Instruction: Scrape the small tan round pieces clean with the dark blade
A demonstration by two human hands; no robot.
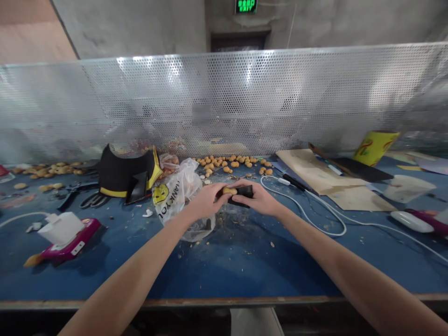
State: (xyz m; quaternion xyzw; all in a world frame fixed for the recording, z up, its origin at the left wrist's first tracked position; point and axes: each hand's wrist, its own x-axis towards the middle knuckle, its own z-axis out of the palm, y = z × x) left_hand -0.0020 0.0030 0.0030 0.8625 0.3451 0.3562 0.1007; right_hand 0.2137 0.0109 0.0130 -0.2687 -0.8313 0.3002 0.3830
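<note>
Nearest, two bare forearms reach in over the front edge of the blue surface (245, 275). To the left a pink device (72, 242) lies flat with a white box (60, 227) on top of it. Just beyond the bare middle, pale crumbs and shell bits (229, 229) are scattered right below the hands.

The left hand (206, 200) and the right hand (258, 198) meet at the centre, raised a little off the surface. The left fingers (220, 195) are closed in a pinch on a small tan nut (230, 190). The right fingers (249, 183) are curled tight round a black tool (244, 192), and the nut sits against the tool's left end; whether the tool already bites on it cannot be told.

A clear plastic bag (177, 193) with a yellow smiley print slumps just left of the left hand, touching the wrist. A white cable (308, 212) loops off to the right.

Farther back lie dark scissors (91, 199), a black and yellow folded thing (126, 175) and sheets of cardboard (320, 179). A heap of whole nuts (227, 163) rests at the rear centre, and a second heap (52, 170) lies at the rear left. A perforated metal screen (224, 102) closes off the back.

Judging from the litter under the hands, a few nuts have been dealt with; one is in hand; both heaps look largely untouched, so most of the work seems left.
</note>
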